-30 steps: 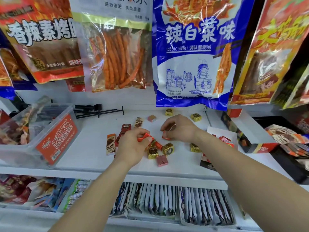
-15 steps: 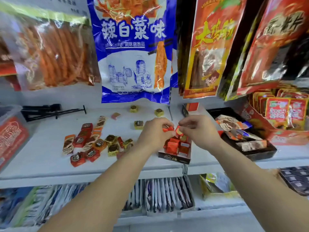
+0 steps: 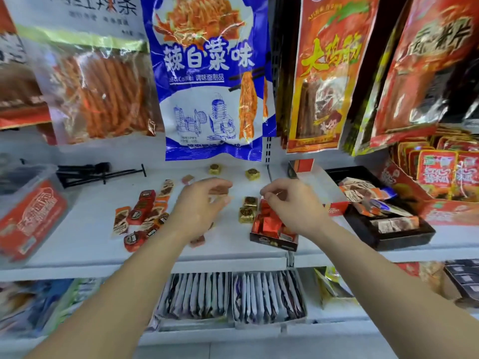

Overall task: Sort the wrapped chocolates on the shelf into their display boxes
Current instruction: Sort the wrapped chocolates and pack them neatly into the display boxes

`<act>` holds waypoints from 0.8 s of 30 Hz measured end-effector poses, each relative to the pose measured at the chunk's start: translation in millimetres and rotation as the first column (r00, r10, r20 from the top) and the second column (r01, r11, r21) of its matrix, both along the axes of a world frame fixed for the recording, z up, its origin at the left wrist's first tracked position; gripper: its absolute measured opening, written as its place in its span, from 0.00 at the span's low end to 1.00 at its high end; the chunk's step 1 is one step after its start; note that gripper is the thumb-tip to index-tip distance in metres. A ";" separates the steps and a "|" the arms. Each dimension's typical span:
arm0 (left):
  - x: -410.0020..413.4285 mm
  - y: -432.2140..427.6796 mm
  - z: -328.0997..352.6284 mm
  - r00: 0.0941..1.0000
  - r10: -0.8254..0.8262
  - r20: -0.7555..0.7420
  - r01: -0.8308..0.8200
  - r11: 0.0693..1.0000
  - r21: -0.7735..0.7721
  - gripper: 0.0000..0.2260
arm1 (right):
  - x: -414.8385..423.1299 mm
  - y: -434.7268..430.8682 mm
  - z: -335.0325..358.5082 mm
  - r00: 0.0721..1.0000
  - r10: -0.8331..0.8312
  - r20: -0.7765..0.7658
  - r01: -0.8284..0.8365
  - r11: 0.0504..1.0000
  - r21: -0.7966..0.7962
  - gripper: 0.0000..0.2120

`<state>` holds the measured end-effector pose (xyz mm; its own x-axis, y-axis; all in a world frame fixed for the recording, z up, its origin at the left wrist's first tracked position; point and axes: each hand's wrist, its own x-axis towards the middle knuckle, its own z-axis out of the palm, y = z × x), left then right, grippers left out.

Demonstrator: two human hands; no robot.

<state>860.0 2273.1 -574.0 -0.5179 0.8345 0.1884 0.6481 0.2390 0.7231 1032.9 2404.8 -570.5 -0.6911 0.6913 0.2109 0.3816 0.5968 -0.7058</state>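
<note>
Loose wrapped chocolates lie on the white shelf: red ones with round labels, orange-brown bars, gold cubes and pink squares. A small dark display box holds red-wrapped chocolates. My right hand hovers over this box with fingers curled; whether it holds anything is hidden. My left hand is left of the box above the shelf, blurred, fingers apart and empty. A black tray to the right holds long wrapped bars.
A clear plastic tub with a red label stands at the left edge. Black metal hooks lie at the back. Large snack bags hang just above the shelf. A red carton of packets sits far right. Sachets fill the lower shelf.
Both hands carried red chocolates from the loose pile rightward to the small box. The left hand has since let go and swung back left, while the right stays over the box.
</note>
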 end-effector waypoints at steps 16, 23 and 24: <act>-85.3 -84.5 -28.1 0.973 0.039 -0.227 -0.094 0.967 -0.238 0.12 | -122.3 -69.1 -41.0 0.929 0.237 0.283 -0.260 0.964 0.047 0.19; -90.8 -83.3 -31.5 0.977 0.044 -0.208 -0.096 0.964 -0.247 0.15 | -98.7 -56.3 -18.8 0.987 0.147 0.062 -0.152 0.985 0.082 0.12; -88.8 -80.8 -31.5 0.975 0.043 -0.219 -0.098 0.965 -0.244 0.15 | -85.6 -50.3 -10.1 0.993 0.120 0.023 -0.122 0.988 0.094 0.12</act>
<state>771.2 2192.2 -605.6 -0.5485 0.8315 0.0881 0.7537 0.4460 0.4826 947.3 2354.5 -580.6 -0.7724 0.5801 0.2586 0.3143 0.7030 -0.6380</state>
